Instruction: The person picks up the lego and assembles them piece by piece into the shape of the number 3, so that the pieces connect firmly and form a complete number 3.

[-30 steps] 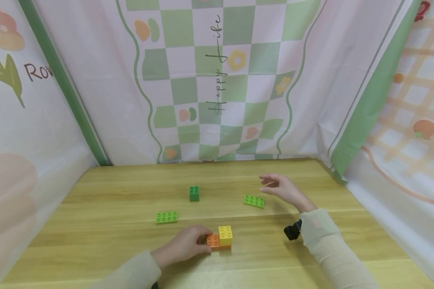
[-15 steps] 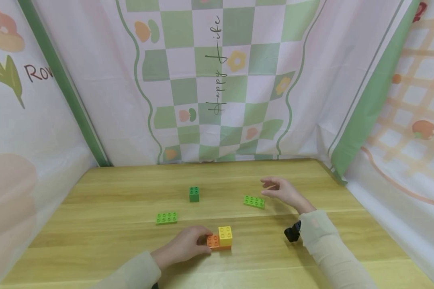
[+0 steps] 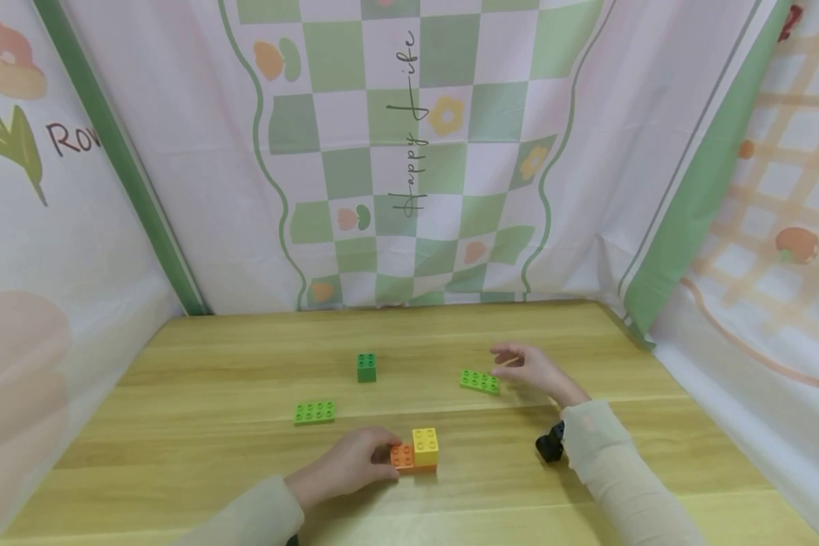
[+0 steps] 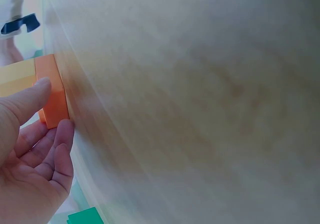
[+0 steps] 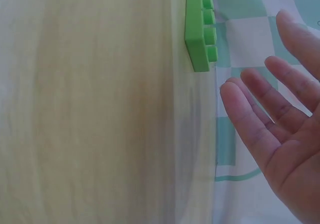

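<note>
An orange toy building brick [image 3: 402,456] lies near the table's front, with a yellow brick [image 3: 425,446] stacked on its right half. My left hand [image 3: 349,464] pinches the orange brick's left end between thumb and fingers, as the left wrist view also shows on the orange brick [image 4: 54,94]. Over the table at the right, my right hand [image 3: 535,374] hangs with loosely bent fingers, holding nothing. Just left of it lies a flat light green brick [image 3: 479,381]. In the right wrist view that green brick [image 5: 197,29] stands apart from the fingertips.
A second flat light green brick [image 3: 315,412] lies at the left, and a small dark green brick [image 3: 366,368] stands farther back. The wooden table [image 3: 211,394] ends at a hanging checked cloth [image 3: 423,167]. Cloth walls rise on both sides.
My right hand has lowered slightly, closer to the light green brick on the right. The left hand and all the bricks have stayed in place.
</note>
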`<state>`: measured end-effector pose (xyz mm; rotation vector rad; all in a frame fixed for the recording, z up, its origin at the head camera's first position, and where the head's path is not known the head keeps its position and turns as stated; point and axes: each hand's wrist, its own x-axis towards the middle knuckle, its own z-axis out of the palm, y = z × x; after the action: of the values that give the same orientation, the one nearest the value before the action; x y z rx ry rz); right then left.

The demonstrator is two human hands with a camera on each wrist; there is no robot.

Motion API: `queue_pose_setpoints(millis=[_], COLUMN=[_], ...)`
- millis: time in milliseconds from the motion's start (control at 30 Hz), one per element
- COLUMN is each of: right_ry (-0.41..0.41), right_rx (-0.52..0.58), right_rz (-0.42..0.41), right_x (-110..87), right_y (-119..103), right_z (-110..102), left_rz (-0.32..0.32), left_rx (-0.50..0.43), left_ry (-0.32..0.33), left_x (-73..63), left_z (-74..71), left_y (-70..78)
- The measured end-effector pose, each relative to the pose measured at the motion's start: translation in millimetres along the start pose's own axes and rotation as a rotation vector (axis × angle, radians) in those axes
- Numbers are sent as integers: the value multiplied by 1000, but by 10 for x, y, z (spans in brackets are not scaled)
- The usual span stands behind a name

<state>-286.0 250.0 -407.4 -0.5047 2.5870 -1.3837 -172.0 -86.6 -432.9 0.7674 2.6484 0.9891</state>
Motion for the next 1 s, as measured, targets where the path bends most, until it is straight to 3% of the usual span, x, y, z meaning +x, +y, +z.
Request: queue_pose_setpoints(millis=[333, 1000], right_ry=[-44, -81], right_rx=[2, -28], right_rz=[-28, 3], right_x=[-1, 39], right_y=[53, 53], right_z=[55, 109], left_rz=[-2, -8], left_rx=[-5, -18], left_ry=[-1, -7], left_x=[6, 1], left_z=[4, -5], left_y=[-11, 4])
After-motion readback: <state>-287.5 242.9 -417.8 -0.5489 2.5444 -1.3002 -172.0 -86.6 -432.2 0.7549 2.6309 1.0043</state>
